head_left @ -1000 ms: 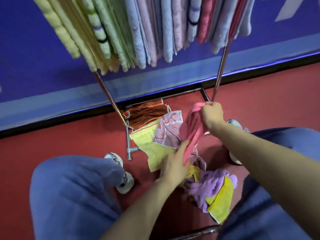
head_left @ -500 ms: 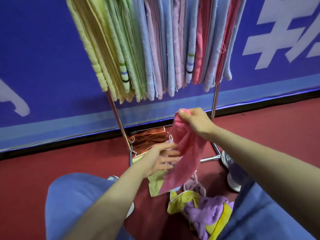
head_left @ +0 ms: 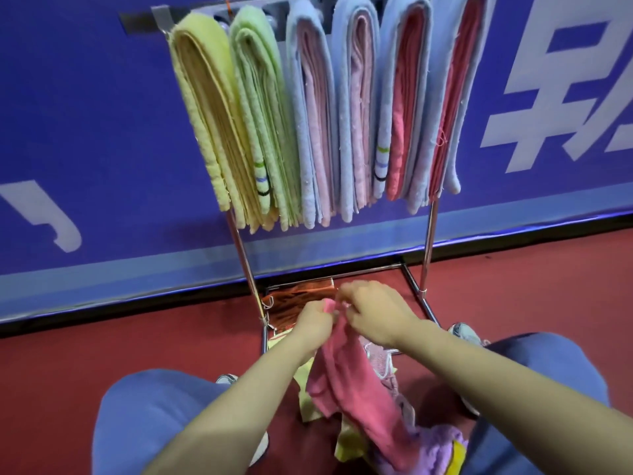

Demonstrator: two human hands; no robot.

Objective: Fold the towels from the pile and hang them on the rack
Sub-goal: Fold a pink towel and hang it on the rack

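A: Pink terry towel (head_left: 346, 382) status?
B: Both pinch its top edge: left grip (head_left: 313, 320), right grip (head_left: 373, 311). Hangs over mixed cloth pile (head_left: 442, 443) on red floor (head_left: 137, 354), below chrome rack (head_left: 140, 20).

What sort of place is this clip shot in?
Probably an indoor hall or staged set, not a home: a red floor, a blue banner with large white characters along the wall, and a free-standing metal rack of towels.
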